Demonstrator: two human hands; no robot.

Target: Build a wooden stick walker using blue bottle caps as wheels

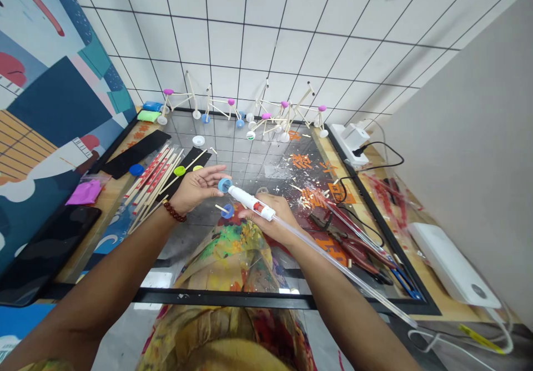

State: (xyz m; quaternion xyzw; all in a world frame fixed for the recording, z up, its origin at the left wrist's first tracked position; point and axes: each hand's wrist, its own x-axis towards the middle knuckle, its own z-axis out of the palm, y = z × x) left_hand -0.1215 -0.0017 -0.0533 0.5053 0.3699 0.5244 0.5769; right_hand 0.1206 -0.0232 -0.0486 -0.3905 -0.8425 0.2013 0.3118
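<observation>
My left hand [195,189] pinches a light blue bottle cap [225,185] at its edge. White and pen-shaped, a hot glue gun [250,200] lies in my right hand [280,215], its tip at the cap. A long translucent glue stick [341,271] runs out of its back end over my right forearm. Just below the hands sits a blue cap with a short wooden stick [227,211] standing out of it. Small stick models with white, blue and pink round parts [231,103] stand in a row along the wall.
Wooden chopsticks [156,182], some in red-and-white wrappers, lie left near a phone [45,254]. Red-handled pliers [353,249] and wood scraps [312,193] lie right. A power strip [350,143] with cords and a white box [453,262] stand farther right. A patterned panel rises at left.
</observation>
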